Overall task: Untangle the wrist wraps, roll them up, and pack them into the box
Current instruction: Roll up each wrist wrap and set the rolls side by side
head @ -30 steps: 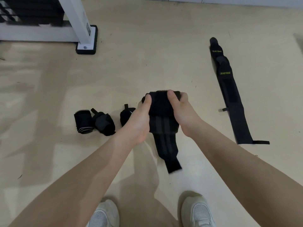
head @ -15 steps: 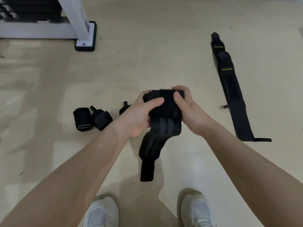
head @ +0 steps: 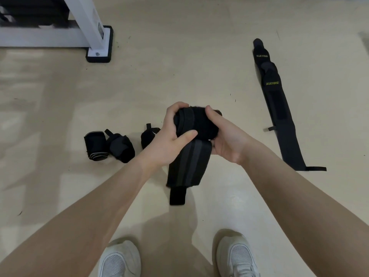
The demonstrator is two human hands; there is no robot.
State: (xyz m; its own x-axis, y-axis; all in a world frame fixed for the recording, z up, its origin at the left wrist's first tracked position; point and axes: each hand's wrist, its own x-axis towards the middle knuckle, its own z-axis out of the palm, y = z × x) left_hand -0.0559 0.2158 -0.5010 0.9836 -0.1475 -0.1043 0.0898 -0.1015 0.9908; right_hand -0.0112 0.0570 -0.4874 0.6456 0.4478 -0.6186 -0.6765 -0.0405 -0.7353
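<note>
1. A half-rolled wrist wrap (head: 194, 124) of black woven fabric with grey stripes is held above the floor at the centre; its fuzzy roll sits on top and a flat tail with a narrow black tab hangs down toward the near side.
2. The left hand (head: 169, 140) grips the roll's left end, fingers curled over the top, thumb across the front.
3. The right hand (head: 225, 138) clasps the right end, thumb on top.
4. Three rolled wraps lie on the floor to the left: a striped-edge roll (head: 94, 145), a lumpy roll (head: 120, 147) touching it, and a third roll (head: 147, 136) partly behind the left wrist.
5. Far right, flat wraps (head: 279, 108) printed "XUEYING" lie stretched out, overlapping; their count is unclear.
6. The floor (head: 179, 66) is smooth, glossy beige.
7. A white metal frame (head: 89, 23) on a black foot stands far left.
8. Two white mesh shoes (head: 236, 256) show at the near edge.
</note>
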